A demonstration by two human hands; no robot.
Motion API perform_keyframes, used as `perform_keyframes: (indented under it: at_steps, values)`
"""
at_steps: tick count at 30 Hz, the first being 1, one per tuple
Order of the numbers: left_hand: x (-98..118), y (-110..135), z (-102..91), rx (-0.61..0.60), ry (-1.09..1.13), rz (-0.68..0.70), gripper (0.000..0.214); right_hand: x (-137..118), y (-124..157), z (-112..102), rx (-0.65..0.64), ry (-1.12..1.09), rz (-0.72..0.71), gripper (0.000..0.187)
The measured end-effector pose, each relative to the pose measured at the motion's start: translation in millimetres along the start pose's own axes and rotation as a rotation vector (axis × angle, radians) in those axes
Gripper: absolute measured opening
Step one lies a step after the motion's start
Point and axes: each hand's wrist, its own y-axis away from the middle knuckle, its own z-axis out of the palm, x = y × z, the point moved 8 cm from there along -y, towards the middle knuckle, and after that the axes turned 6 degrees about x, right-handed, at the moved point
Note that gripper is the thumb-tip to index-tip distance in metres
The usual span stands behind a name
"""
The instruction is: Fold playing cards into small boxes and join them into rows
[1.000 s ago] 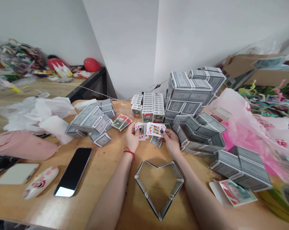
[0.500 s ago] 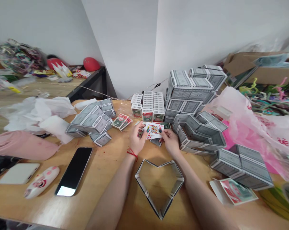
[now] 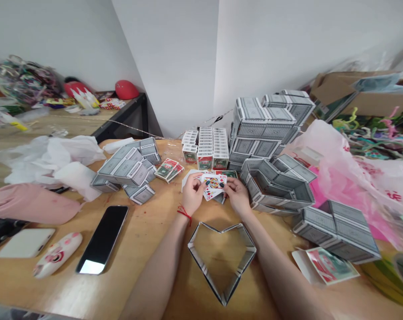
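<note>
Two bare forearms stretch forward and converge. The left hand [image 3: 192, 195] and right hand [image 3: 237, 196] sit close together, each in a pinching grip, thumbs above, fingers curled beneath.

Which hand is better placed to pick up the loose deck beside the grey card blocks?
Left, probably. The left hand sits nearer the loose deck; the right hand would have to cross over. Both hold the face cards.
</note>
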Motion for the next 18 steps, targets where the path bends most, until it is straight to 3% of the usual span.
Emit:
perform_keyframes:
  at_steps: [8,18]
  values:
    - [1,-3,-0.7,-0.02,0.029,-0.05,0.036,-4,4,4,-0.041,-0.063,0.013,0.047]
    - [1,3,11.3,-0.19,0.023,-0.102,0.044,-10,11,9,-0.142,-0.234,0.095,0.064]
